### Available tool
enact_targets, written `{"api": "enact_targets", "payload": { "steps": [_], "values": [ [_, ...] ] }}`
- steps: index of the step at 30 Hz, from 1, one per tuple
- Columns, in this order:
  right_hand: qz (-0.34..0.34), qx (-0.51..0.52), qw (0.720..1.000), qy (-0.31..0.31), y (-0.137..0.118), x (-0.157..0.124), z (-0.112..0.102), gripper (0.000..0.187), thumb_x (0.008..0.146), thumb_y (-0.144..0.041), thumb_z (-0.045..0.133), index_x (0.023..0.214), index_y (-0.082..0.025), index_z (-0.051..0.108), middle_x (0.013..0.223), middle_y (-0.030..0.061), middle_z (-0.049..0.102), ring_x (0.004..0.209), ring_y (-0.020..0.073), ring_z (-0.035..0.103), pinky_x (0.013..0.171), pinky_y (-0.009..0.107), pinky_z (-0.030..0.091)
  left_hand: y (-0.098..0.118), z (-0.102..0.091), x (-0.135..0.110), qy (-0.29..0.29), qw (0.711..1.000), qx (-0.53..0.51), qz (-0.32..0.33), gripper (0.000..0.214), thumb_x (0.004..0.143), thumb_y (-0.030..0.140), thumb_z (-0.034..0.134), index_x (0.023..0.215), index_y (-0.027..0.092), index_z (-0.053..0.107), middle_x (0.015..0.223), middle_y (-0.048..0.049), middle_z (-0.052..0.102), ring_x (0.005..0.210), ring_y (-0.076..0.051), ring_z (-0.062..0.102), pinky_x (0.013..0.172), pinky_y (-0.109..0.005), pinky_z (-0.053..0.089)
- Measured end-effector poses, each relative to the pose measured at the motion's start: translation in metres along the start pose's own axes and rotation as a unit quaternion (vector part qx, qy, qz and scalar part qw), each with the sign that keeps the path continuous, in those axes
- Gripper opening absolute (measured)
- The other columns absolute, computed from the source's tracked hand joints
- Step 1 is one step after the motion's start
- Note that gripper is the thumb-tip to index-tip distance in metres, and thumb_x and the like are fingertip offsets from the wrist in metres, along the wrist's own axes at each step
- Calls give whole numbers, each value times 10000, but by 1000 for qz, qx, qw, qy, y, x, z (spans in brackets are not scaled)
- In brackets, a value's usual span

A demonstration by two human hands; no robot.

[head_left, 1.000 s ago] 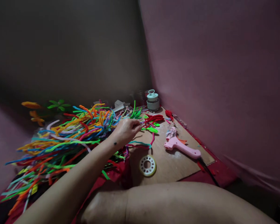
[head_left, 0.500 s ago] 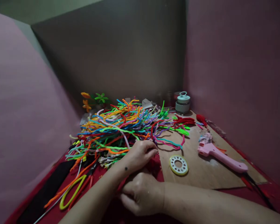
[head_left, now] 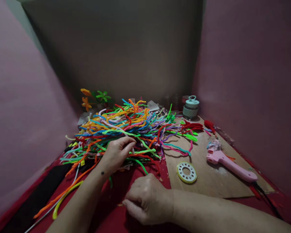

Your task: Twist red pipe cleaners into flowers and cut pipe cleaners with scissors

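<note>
A tangled pile of colourful pipe cleaners [head_left: 116, 124] lies across the middle of the table. At its front edge is my left hand [head_left: 118, 150], thumb and forefinger drawn together. Some pipe cleaners pass behind these fingers, and what they pinch, if anything, is hidden. My right hand [head_left: 149, 199] rests curled in a fist on the red cloth [head_left: 111, 200], nearer to me. Its fingers face away from view, so what they may hold does not show. A green pipe cleaner [head_left: 140, 165] ends just beyond its knuckles.
On the right, a wooden board [head_left: 203, 187] carries a white and yellow ring-shaped spool [head_left: 186, 172] and a pink glue gun [head_left: 232, 166]. A lidded jar [head_left: 191, 107] stands behind. Orange and green pipe-cleaner flowers [head_left: 86, 103] are at the back left. Yellow scissors handle [head_left: 63, 199] lies left.
My left hand has moved left and away from my right hand, up to the pile. My right hand stays closed in nearly the same place. The view has shifted slightly.
</note>
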State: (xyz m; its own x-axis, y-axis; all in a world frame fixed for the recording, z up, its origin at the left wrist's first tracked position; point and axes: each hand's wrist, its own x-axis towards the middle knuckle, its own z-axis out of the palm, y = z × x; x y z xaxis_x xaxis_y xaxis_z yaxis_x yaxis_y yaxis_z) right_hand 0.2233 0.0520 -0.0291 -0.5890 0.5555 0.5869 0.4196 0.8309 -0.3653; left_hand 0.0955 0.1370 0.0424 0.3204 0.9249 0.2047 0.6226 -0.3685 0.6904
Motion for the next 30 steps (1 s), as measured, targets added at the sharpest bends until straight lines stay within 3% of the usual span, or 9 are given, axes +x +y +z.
{"api": "enact_targets", "payload": {
  "steps": [4, 9, 14, 18, 21, 30],
  "values": [
    [-2, -9, 1000, -12, -1, 0, -1, 234, 769, -245, 490, 552, -169, 533, 528, -1, 593, 505, 107, 518, 507, 232, 310, -12, -19, 6, -5, 999, -13, -33, 297, 718, 402, 536, 826, 153, 658, 726, -11, 637, 594, -126, 548, 533, -209, 441],
    [-3, -10, 1000, -17, -2, -2, 0, 260, 787, -255, 483, 542, -172, 505, 532, -9, 592, 503, 96, 507, 500, 238, 286, -23, -27, 8, -87, 996, 3, -29, 263, 722, 363, 536, 812, 152, 666, 734, -13, 653, 655, -144, 575, 594, -223, 455],
    [2, -17, 1000, -21, -4, -3, 0, 261, 794, -264, 479, 551, -172, 509, 543, -12, 600, 506, 93, 505, 496, 247, 272, -25, -22, 6, -131, 987, 89, 14, 242, 740, 355, 528, 817, 170, 664, 765, -4, 663, 704, -145, 585, 631, -211, 434],
    [-1, -24, 1000, -16, -4, -2, -2, 248, 790, -256, 482, 561, -172, 527, 552, -8, 606, 516, 96, 515, 501, 253, 268, -23, -17, 4, -178, 957, 220, 58, 208, 736, 328, 532, 783, 183, 674, 746, -8, 659, 652, -130, 566, 582, -198, 392],
    [-2, -24, 1000, -8, -4, -2, -2, 245, 784, -244, 487, 553, -168, 521, 553, -5, 608, 511, 95, 513, 503, 254, 267, -24, -13, 3, -179, 938, 286, 84, 202, 754, 277, 493, 741, 185, 672, 720, -16, 652, 627, -123, 552, 564, -197, 364],
    [0, -20, 1000, -14, -3, -2, 0, 237, 784, -230, 490, 564, -164, 550, 563, 2, 626, 523, 103, 531, 517, 251, 282, -22, -12, 3, -117, 938, 323, 55, 234, 796, 280, 420, 756, 188, 632, 742, -37, 651, 636, -132, 557, 566, -210, 352]
  ]
}}
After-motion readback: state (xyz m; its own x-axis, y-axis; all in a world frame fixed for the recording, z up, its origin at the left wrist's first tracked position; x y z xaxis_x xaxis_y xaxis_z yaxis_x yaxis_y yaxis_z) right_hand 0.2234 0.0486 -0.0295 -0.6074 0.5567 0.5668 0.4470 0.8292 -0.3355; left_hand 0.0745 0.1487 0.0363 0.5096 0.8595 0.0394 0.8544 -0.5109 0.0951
